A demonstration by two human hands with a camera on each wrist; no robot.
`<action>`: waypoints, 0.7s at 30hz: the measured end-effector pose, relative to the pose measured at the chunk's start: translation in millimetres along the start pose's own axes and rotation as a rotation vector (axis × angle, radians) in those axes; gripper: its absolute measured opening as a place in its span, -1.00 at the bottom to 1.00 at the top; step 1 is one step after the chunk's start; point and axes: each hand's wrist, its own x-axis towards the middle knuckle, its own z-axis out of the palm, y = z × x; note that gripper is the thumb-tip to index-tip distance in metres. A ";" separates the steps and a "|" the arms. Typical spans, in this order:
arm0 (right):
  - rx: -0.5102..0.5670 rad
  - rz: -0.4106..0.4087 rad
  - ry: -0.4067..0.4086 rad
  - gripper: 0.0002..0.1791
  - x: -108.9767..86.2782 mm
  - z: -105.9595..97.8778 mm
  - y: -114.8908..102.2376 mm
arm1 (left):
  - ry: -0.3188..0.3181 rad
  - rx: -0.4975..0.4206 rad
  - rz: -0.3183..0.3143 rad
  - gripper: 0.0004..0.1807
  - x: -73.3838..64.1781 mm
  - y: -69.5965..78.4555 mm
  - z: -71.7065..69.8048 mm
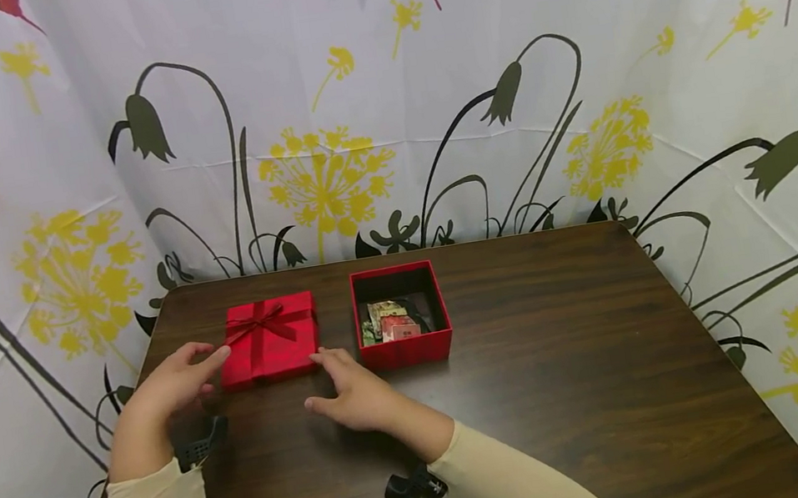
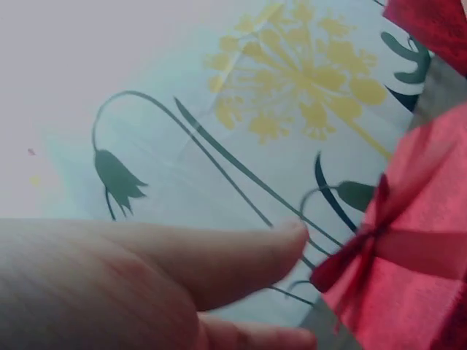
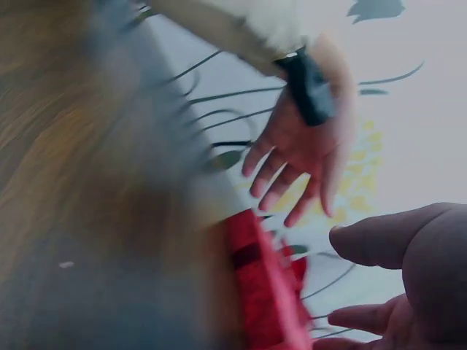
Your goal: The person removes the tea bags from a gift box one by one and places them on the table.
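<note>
Flanking a ribboned red lid (image 1: 271,346), left hand (image 1: 176,383) and right hand (image 1: 354,394) both released, red box (image 1: 407,354) alongside, print on its cards (image 1: 397,322) illegible

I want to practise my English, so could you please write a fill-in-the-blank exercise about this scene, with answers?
1. The red lid with a bow lies to the ____ of the open gift box in the head view.
2. The hand nearer the open gift box is the ____, not the left.
3. The dandelion-like flowers printed on the backdrop are coloured ____.
Answers: left; right; yellow
</note>
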 end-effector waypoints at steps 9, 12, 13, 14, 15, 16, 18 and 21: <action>0.136 -0.053 0.017 -0.40 -20.4 -49.4 -28.6 | 0.189 -0.023 0.246 -0.14 -22.5 32.0 8.0; 0.192 -0.066 0.027 -0.48 -25.2 -67.4 -32.7 | 0.224 -0.011 0.288 -0.18 -24.3 44.2 14.9; 0.200 -0.074 0.033 -0.50 -26.2 -73.3 -33.4 | 0.234 -0.006 0.294 -0.19 -24.4 48.1 17.4; 0.201 -0.081 0.041 -0.51 -27.1 -79.1 -33.8 | 0.242 -0.004 0.298 -0.20 -24.3 51.7 19.8; 0.195 -0.087 0.049 -0.52 -27.7 -84.9 -34.3 | 0.246 -0.010 0.305 -0.21 -24.6 55.7 22.4; 0.197 -0.093 0.057 -0.54 -28.1 -90.3 -34.7 | 0.253 -0.013 0.312 -0.22 -25.2 59.5 24.8; 0.208 -0.092 0.070 -0.56 -27.9 -100.5 -34.5 | 0.257 -0.046 0.329 -0.22 -26.2 65.9 30.1; 0.227 -0.074 0.084 -0.59 -25.2 -113.1 -30.8 | 0.254 -0.121 0.374 -0.22 -28.1 75.3 39.2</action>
